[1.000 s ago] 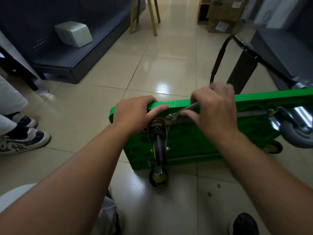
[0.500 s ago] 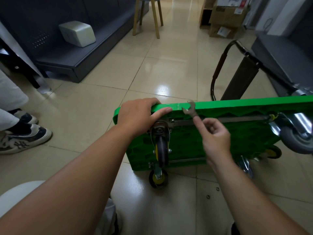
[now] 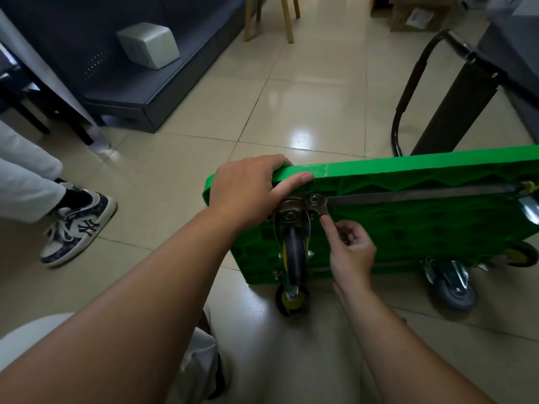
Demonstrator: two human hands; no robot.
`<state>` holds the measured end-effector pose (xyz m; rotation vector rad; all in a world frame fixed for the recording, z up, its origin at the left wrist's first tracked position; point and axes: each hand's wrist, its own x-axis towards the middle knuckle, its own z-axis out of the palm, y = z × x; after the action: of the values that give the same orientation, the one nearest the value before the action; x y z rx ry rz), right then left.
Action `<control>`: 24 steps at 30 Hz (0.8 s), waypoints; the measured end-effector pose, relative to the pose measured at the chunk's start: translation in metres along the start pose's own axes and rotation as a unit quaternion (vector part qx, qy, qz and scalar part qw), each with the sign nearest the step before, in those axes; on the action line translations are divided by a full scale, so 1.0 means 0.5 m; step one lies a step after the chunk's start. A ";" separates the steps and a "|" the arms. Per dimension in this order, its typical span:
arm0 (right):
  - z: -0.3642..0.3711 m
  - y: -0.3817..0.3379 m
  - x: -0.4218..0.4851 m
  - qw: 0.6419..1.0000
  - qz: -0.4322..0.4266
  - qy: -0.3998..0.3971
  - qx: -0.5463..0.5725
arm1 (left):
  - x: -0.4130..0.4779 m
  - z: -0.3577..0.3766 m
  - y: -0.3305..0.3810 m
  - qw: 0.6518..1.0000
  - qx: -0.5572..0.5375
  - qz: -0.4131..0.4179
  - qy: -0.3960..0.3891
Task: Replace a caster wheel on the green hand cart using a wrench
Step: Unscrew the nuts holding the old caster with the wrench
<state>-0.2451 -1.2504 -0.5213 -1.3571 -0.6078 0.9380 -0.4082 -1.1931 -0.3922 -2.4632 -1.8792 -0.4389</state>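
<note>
**Head view: wrench set on the caster mount, cart held on its edge**

The green hand cart stands on its long edge on the tiled floor, ribbed underside toward the camera, filling the frame from centre out to 3 o'clock. The caster wheel being worked on sits near the cart's upper left corner, its dark tyre pointing down toward 6 o'clock. The wrench has its head on a fastener of the caster's mounting plate, at 1 o'clock of the wheel, and its handle slants down toward 5 o'clock.

The right hand pinches the lower end of the wrench, fingers curled. The left hand grips the cart's top edge at 11 o'clock of the caster, fingers wrapped over the rim and thumb lying along the underside. The two hands are apart, with the caster mount between them.

A yellow-hubbed wheel touches the floor directly below the caster. A grey wheel sits at 4 o'clock. The cart's black handle rises at 1 o'clock. A sneaker stands at 9 o'clock, and a white box rests on a dark shelf at 11 o'clock.
</note>
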 end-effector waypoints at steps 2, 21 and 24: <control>0.004 0.005 0.002 1.000 0.004 -0.003 0.001 | 0.000 0.001 0.000 1.000 0.002 0.001 0.001; -0.054 -0.088 0.026 0.979 -0.083 -0.010 -0.186 | -0.001 -0.003 0.001 1.000 -0.001 0.003 0.002; -0.076 -0.186 0.048 0.872 -0.262 -0.029 -0.413 | -0.002 -0.006 0.002 1.000 -0.007 0.003 0.001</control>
<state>-0.1818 -1.2464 -0.4395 -1.7628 -1.4499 0.2481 -0.4079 -1.1949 -0.3894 -2.4745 -1.8746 -0.4568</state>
